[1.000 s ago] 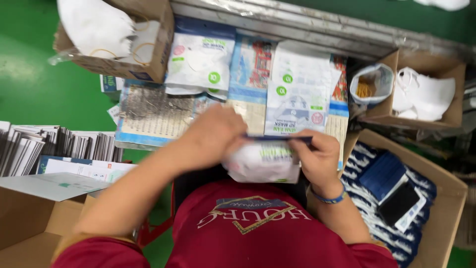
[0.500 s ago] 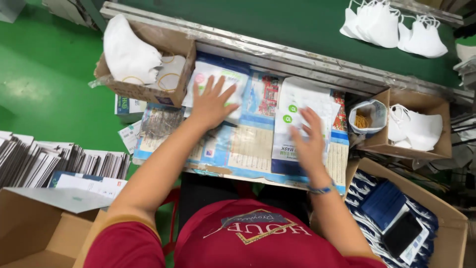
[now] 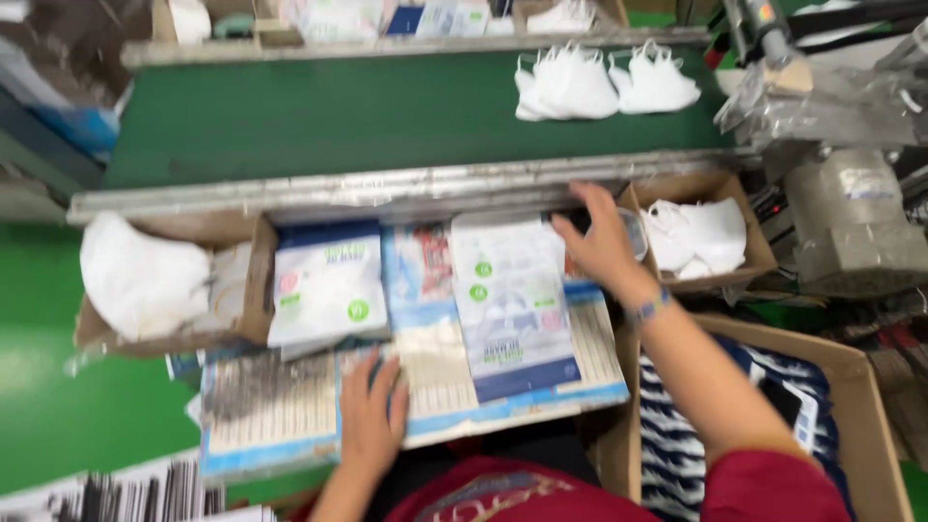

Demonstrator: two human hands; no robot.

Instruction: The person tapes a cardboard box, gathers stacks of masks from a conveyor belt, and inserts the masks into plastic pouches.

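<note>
**Ana:** Right hand (image 3: 597, 242) is stretched out, fingers spread and loosely curled, closing over the small clear cup (image 3: 630, 232) that sits just left of the cardboard box of white masks (image 3: 704, 235). Whether it has hold of anything yet, I cannot tell; the blur hides the fingertips.

**Ben:** And the left hand (image 3: 372, 411)?

**Ana:** Flat and open, palm down, gripping nothing, pressing on the printed sheets (image 3: 290, 411) at the near edge of the surface (image 3: 599, 391), well left of that mask box.

**Ben:** So what makes this reach go well?

**Ana:** My read: keep the left hand planted so the stack of sheets doesn't slide, and bring the right in from above the cup rather than sweeping sideways, because the white pouch (image 3: 512, 309) lies right beside the wrist, just left of the box, and a sweep could nudge it.

**Ben:** Anything else close by?

**Ana:** A second pouch with a green dot (image 3: 327, 290) further left of the box, then another carton holding a big white mask (image 3: 145, 275) at the far left. Beyond the box, across the metal rail (image 3: 406, 188), loose white masks (image 3: 604, 82) lie on the green belt (image 3: 319, 116).

**Ben:** Risk?

**Ana:** That cup looks light; I'd pinch gently and lift straight up.
</note>
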